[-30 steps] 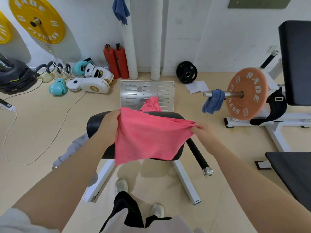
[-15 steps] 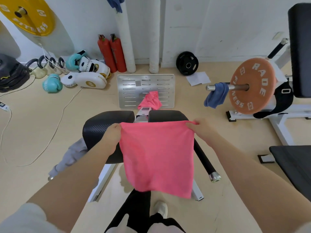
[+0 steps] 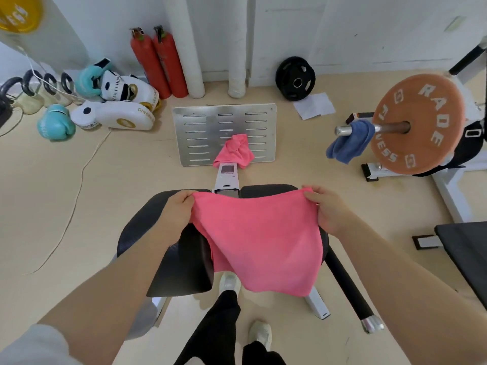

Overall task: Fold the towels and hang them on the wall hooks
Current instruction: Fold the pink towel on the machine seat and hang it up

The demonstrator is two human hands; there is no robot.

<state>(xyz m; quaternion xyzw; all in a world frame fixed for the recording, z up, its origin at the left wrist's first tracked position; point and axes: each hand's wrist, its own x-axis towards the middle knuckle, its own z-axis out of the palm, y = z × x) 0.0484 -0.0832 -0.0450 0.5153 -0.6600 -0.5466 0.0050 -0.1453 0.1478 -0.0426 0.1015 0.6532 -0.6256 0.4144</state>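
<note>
A pink towel [image 3: 259, 238] hangs spread out in front of me over the black padded seat [image 3: 171, 248]. My left hand [image 3: 178, 209] pinches its top left corner and my right hand [image 3: 325, 209] grips its top right corner. The cloth sags between them and its lower edge reaches down to about my shoes. A second pink towel [image 3: 234, 150] lies crumpled on the machine's rail just in front of the metal footplate [image 3: 205, 133]. A blue towel [image 3: 349, 140] is draped over the barbell end at the right. No wall hooks are in view.
An orange weight plate [image 3: 419, 122] sits on the barbell at the right, with a black bench [image 3: 466, 248] below it. Two red extinguishers [image 3: 158, 64], white pipes [image 3: 184, 46], boxing gloves and pads [image 3: 113, 101], and a black plate [image 3: 295, 77] line the wall. A cable [image 3: 76, 180] runs across the floor at the left.
The towel went from bunched between my hands to pulled out flat, hanging full length. My view tilted downward and both hands lowered slightly, now holding the top corners with the cloth sagging.
</note>
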